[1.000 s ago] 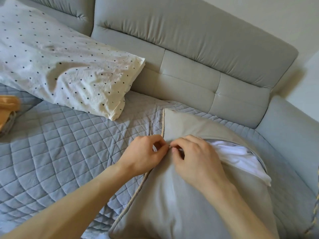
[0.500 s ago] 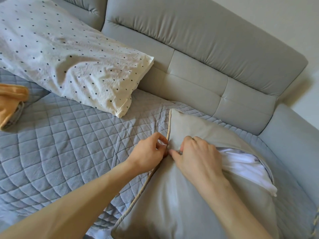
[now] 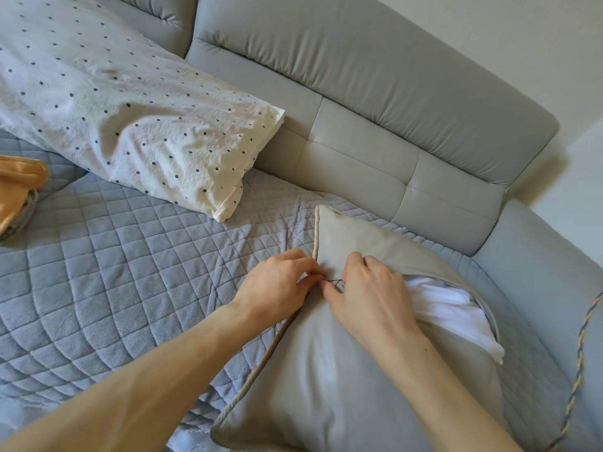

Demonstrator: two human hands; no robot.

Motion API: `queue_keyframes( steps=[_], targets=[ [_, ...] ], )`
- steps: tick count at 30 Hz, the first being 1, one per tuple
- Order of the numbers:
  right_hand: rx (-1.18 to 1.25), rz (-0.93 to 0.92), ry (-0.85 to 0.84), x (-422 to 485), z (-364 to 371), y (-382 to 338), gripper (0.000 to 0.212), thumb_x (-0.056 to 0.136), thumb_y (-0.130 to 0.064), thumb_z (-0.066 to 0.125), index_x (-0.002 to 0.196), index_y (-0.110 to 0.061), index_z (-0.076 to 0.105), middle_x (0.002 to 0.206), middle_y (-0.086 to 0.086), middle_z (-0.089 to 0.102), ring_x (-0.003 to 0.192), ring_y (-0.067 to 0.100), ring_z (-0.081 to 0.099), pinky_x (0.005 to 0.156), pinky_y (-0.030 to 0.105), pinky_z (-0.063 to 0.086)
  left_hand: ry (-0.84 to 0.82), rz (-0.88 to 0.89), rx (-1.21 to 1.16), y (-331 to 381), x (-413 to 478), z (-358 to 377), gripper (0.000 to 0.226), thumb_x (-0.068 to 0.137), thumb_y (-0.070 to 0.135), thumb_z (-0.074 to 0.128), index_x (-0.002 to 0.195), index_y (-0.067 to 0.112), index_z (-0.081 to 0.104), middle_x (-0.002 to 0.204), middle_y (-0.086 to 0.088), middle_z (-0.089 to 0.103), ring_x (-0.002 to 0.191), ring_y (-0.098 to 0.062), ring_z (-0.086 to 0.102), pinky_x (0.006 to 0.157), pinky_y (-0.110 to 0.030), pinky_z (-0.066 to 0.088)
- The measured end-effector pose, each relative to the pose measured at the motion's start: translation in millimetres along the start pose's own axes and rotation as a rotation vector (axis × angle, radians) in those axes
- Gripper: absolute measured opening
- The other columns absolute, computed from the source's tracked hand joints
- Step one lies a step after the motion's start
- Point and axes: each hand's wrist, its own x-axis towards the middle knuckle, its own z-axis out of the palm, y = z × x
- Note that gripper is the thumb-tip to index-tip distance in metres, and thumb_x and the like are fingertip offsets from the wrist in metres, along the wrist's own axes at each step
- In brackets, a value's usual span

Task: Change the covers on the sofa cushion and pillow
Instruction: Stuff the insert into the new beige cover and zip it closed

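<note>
Two hands meet near the far corner of a grey cushion (image 3: 326, 370) lying at the right end of the sofa seat (image 3: 130, 272). The left hand (image 3: 277, 288) pinches the piped edge; the right hand (image 3: 368, 298) pinches the zip pull (image 3: 337, 283). White filling (image 3: 447, 305) bulges from the gap. Best to keep the seam taut and the filling clear of the teeth.

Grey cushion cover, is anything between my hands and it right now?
Nothing visible stands between them. The left hand pinches the grey cushion cover at its piped edge, and the right hand pinches it beside the open slit where the white insert shows. The dotted pillow lies apart, farther back.
</note>
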Motion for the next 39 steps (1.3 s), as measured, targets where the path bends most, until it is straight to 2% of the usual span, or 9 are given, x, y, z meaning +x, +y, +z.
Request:
queue_keyframes(
  steps=[3, 7, 12, 19, 21, 23, 27, 31, 39],
  targets=[
    [0.025, 0.016, 0.002, 0, 5, 2, 0.025, 0.089, -0.042, 0.059, 0.091, -0.016, 0.058, 0.091, 0.005, 0.066, 0.089, 0.029, 0.066, 0.07, 0.035, 0.046, 0.005, -0.001, 0.059, 5, 0, 3, 0.019, 0.099, 0.041, 0.048, 0.107, 0.031, 0.062, 0.109, 0.015, 0.057, 0.092, -0.017, 0.062, 0.075, -0.039, 0.052],
    [-0.049, -0.015, 0.026, -7, 5, 3, 0.023, 0.072, -0.021, 0.078, 0.069, -0.013, 0.057, 0.062, 0.007, 0.061, 0.054, 0.03, 0.063, 0.045, 0.027, 0.037, 0.018, -0.011, 0.02, 5, 1, 5, 0.017, 0.099, 0.041, 0.048, 0.106, 0.03, 0.059, 0.111, 0.016, 0.055, 0.092, -0.014, 0.06, 0.074, -0.036, 0.051],
    [0.059, 0.109, -0.06, -3, -4, 12, 0.022, 0.099, -0.026, 0.044, 0.111, -0.01, 0.053, 0.116, 0.009, 0.062, 0.109, 0.029, 0.061, 0.083, 0.036, 0.044, 0.09, 0.152, -0.051, 7, -4, 10, 0.028, 0.097, 0.05, 0.041, 0.121, 0.044, 0.054, 0.111, 0.023, 0.056, 0.098, -0.004, 0.058, 0.07, -0.029, 0.052],
    [0.084, 0.208, -0.187, 7, -34, 25, 0.017, 0.095, -0.019, 0.047, 0.111, -0.018, 0.052, 0.117, 0.004, 0.065, 0.114, 0.03, 0.058, 0.074, 0.036, 0.039, 0.357, 0.428, 0.344, 10, 10, 23, 0.019, 0.091, 0.024, 0.051, 0.087, 0.022, 0.07, 0.069, 0.007, 0.065, 0.061, -0.02, 0.061, 0.057, -0.032, 0.048],
    [0.122, 0.27, -0.194, 6, -42, 37, 0.013, 0.095, -0.023, 0.047, 0.105, -0.024, 0.055, 0.115, 0.0, 0.066, 0.113, 0.029, 0.058, 0.075, 0.035, 0.041, 0.307, 0.335, 0.352, 7, 11, 18, 0.024, 0.09, 0.026, 0.046, 0.075, 0.022, 0.064, 0.061, 0.006, 0.061, 0.055, -0.02, 0.06, 0.056, -0.032, 0.046],
    [0.198, 0.319, -0.168, 9, -49, 52, 0.011, 0.096, -0.025, 0.046, 0.1, -0.027, 0.056, 0.113, -0.003, 0.067, 0.11, 0.028, 0.058, 0.081, 0.037, 0.046, 0.178, 0.08, 0.266, 4, 9, 11, 0.026, 0.093, 0.033, 0.041, 0.083, 0.026, 0.065, 0.071, 0.01, 0.067, 0.062, -0.018, 0.064, 0.06, -0.032, 0.051],
    [0.313, 0.345, -0.135, 4, -48, 57, 0.007, 0.098, -0.024, 0.047, 0.097, -0.027, 0.054, 0.106, -0.004, 0.068, 0.107, 0.026, 0.059, 0.084, 0.038, 0.046, 0.092, -0.466, -0.448, 22, 9, 5, 0.036, 0.094, 0.053, 0.044, 0.094, 0.026, 0.066, 0.08, 0.013, 0.072, 0.066, -0.013, 0.069, 0.066, -0.038, 0.059],
    [0.341, 0.299, -0.092, -13, -34, 42, 0.01, 0.101, -0.032, 0.047, 0.096, -0.023, 0.049, 0.105, -0.001, 0.07, 0.107, 0.027, 0.06, 0.074, 0.036, 0.038, -0.045, -0.439, -0.313, 59, 6, 16, 0.063, 0.076, 0.085, 0.046, 0.088, 0.025, 0.057, 0.088, 0.01, 0.065, 0.088, -0.016, 0.062, 0.077, -0.035, 0.048],
    [0.196, 0.353, -0.092, -20, -34, 44, 0.015, 0.101, -0.03, 0.044, 0.107, -0.017, 0.049, 0.112, 0.003, 0.067, 0.111, 0.029, 0.059, 0.068, 0.036, 0.033, 0.069, -0.609, -0.786, 64, 13, 33, 0.032, 0.075, 0.044, 0.08, 0.076, 0.018, 0.061, 0.071, 0.008, 0.062, 0.073, -0.015, 0.057, 0.071, -0.034, 0.045]
  ],
)
